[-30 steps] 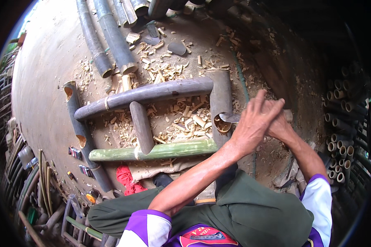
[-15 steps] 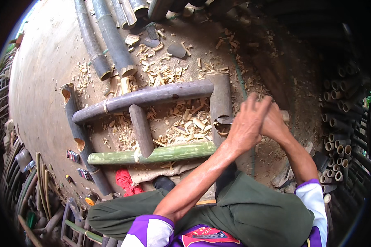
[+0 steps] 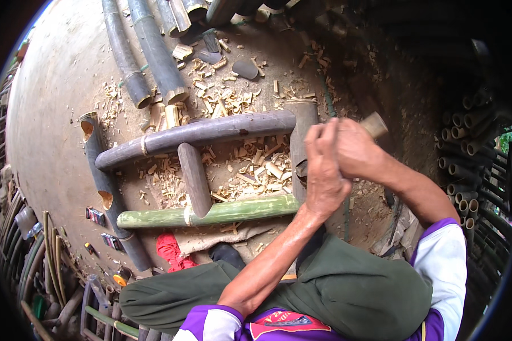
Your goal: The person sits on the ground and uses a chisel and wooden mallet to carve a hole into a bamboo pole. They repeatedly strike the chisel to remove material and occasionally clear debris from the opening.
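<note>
My right hand [image 3: 357, 149] is closed around a wooden-handled knife [image 3: 374, 125], whose pale handle end sticks out past the fist. Pressed against that fist, my left hand [image 3: 324, 170] has its fingers curled over the same tool; the blade is hidden behind the hands. Directly under and beside them lies a thick, dark bamboo post [image 3: 305, 122] with a hollow notch [image 3: 301, 170] cut in its side. A curved dark bamboo rail [image 3: 210, 133] and a green bamboo rail [image 3: 239, 211] reach to this post, with a short bamboo upright [image 3: 194, 179] between them.
A second notched bamboo post [image 3: 108, 182] lies at the left. Bamboo shavings [image 3: 261, 170] cover the ground. Long bamboo poles [image 3: 153, 51] lie at the far side, and cut bamboo pieces [image 3: 463, 170] are stacked at right. A red cloth [image 3: 172, 254] and tape measure [image 3: 122, 277] lie near my leg.
Both hands have shifted slightly left and closer over the post with the knife. The handle end has swung up and away from me, and the blade, partly seen before, is now covered.
</note>
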